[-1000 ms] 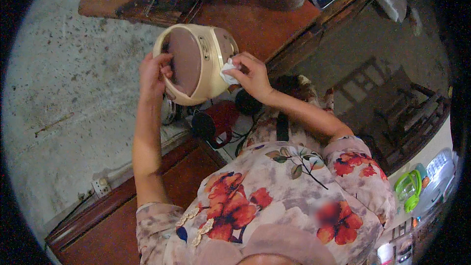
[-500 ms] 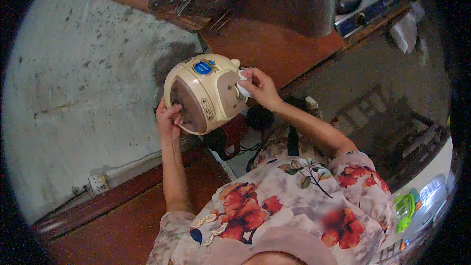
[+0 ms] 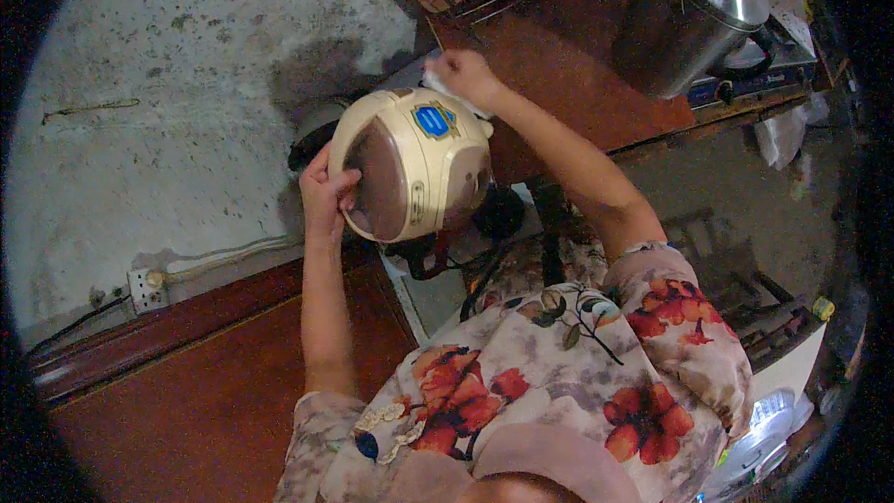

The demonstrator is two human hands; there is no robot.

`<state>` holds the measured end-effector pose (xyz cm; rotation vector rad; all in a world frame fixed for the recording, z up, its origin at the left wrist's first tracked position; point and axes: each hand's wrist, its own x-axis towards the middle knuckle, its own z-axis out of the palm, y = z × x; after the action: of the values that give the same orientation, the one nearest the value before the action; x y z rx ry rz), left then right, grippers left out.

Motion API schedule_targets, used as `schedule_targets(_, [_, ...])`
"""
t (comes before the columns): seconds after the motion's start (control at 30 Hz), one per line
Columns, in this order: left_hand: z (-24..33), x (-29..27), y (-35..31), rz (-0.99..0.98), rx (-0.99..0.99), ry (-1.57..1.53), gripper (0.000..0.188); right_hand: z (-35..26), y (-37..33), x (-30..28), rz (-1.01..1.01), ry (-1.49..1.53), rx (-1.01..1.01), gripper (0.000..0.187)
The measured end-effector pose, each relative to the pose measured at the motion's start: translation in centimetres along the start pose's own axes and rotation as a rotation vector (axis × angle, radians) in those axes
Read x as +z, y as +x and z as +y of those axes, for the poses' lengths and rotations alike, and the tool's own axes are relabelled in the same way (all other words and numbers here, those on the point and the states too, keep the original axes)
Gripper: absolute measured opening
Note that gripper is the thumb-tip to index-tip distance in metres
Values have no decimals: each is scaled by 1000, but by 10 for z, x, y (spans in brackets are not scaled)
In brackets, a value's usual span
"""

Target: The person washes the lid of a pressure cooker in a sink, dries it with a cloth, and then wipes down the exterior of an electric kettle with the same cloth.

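Observation:
A cream rice cooker (image 3: 428,168) with a brown lid and a blue sticker is held tilted in front of me. My left hand (image 3: 324,194) grips it at the left by its curved handle, thumb over the lid's edge. At its far side, my right hand (image 3: 468,80) is closed on a white cloth (image 3: 434,81), which lies against or just above the cooker's upper edge. Part of the cloth is hidden by the fingers. The cooker's underside is out of sight.
A reddish-brown counter (image 3: 559,74) lies beyond, bearing a large steel pot (image 3: 712,14) beside a gas stove (image 3: 787,79). A stained wall (image 3: 186,130) with a socket (image 3: 147,291) stands at left. A reddish-brown wooden surface (image 3: 214,391) is at lower left.
My right hand with the cloth has moved from the cooker's brown front panel to its far upper edge. The cooker has turned slightly, and the whole view has shifted.

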<state>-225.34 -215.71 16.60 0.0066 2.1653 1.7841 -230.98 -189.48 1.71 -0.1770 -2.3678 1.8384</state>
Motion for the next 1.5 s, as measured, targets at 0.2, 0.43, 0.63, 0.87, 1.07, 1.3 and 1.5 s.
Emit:
schedule_targets(0.2, [-42,-13,44,104,-59,-88,34,13,-48,-85,230,1076,150,30])
schedule_targets(0.43, [-67,-31,91,196,-191,-176,18,96,-144,-125,298,1250,405,31])
schedule_targets(0.63, [-77,-35,96,212,-198,-165,18,94,-187,-119,205,1553,490,36])
schedule_targets(0.87, [-70,-42,95,119,-238,-131,19,81,-179,-110,231,1277,501,33])
schedule_targets(1.07, [-70,-47,87,-21,-169,5,17,51,-175,-107,91,1105,457,34])
schedule_targets(1.3, [-90,-20,94,-64,-74,333,29,35,-188,-61,-472,741,437,35])
schedule_targets(1.5, [-121,3,137,-26,-13,524,41,56,-209,-19,-618,559,501,35])
